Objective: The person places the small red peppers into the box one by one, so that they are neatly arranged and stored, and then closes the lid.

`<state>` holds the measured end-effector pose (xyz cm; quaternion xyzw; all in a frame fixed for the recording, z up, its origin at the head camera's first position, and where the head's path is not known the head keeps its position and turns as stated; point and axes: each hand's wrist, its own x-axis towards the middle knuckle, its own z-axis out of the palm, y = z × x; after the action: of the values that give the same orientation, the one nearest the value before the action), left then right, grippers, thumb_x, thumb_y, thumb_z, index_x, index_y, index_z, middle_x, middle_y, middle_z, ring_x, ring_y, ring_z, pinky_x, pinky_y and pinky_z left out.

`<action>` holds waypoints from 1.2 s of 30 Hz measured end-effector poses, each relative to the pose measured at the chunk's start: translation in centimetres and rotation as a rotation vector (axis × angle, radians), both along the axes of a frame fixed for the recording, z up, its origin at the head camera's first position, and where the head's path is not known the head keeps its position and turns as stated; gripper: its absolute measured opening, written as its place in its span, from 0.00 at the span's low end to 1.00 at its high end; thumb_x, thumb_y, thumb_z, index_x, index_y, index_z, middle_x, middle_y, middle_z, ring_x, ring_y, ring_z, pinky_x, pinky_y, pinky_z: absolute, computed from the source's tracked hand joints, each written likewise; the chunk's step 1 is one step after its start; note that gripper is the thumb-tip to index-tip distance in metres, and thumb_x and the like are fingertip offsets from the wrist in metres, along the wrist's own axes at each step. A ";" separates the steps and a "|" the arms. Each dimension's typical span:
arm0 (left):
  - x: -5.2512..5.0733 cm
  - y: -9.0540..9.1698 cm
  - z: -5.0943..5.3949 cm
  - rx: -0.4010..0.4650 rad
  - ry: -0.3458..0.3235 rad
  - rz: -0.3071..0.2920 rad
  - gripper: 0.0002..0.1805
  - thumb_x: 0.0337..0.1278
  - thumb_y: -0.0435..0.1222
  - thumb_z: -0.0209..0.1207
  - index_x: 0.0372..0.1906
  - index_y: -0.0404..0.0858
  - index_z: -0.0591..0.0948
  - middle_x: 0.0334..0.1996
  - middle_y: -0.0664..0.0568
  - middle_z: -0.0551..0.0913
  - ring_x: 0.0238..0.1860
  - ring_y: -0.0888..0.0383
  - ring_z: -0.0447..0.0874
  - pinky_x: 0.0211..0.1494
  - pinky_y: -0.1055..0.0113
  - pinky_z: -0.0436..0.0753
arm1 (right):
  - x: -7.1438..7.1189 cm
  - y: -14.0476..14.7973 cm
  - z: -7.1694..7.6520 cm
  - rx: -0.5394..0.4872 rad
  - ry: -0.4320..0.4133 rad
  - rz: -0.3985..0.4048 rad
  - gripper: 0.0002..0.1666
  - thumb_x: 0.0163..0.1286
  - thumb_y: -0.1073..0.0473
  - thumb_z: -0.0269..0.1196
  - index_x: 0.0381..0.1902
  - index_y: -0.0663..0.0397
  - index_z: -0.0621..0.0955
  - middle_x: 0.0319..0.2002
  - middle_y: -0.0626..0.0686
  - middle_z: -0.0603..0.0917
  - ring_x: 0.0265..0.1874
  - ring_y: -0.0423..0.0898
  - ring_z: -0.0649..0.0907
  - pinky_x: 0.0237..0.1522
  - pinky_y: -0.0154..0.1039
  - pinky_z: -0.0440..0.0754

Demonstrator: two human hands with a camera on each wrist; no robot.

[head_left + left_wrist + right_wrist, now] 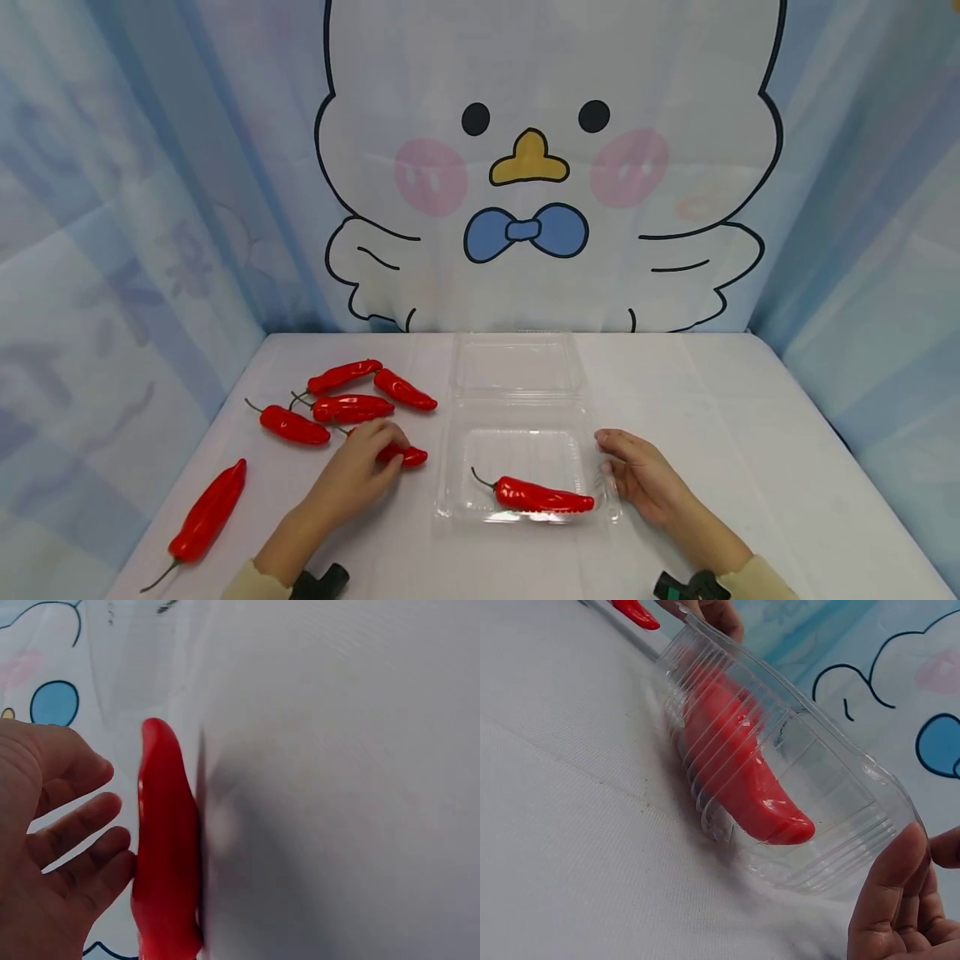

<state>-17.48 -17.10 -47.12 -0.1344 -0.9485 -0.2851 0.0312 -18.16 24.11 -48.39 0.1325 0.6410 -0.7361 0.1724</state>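
Over a red chili pepper (pixel 415 457) left of the container hovers my left hand (pixel 363 462), hiding the pepper's middle. In the left wrist view its fingers are bent loosely beside that pepper (pixel 166 840), one fingertip close to or touching it, without gripping. A clear plastic clamshell container (pixel 517 446) lies with its lid (pixel 517 365) folded back. One red chili pepper (pixel 540 497) lies inside its near tray, stem to the left. My right hand (pixel 648 477) pinches the tray's right rim between thumb and fingers, as the right wrist view also shows.
Several more red chili peppers (pixel 352 408) lie in a loose group at the back left of the white table (pixel 712 417). Another large pepper (pixel 210 512) lies apart near the left edge. A printed cartoon curtain (pixel 525 283) hangs behind the table.
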 end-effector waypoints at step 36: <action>-1.2 -3.3 -0.6 -0.302 0.104 -0.049 0.26 0.51 0.36 0.77 0.58 0.45 0.84 0.57 0.49 0.84 0.61 0.47 0.77 0.60 0.48 0.85 | 0.2 -0.2 -0.1 -0.010 0.009 -0.002 0.16 0.80 0.51 0.58 0.55 0.57 0.74 0.43 0.46 0.78 0.30 0.37 0.78 0.31 0.25 0.80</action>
<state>-18.71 -20.41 -47.74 -0.1753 -0.9741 -0.1327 0.0528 -18.01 23.95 -48.45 0.1291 0.6379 -0.7400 0.1694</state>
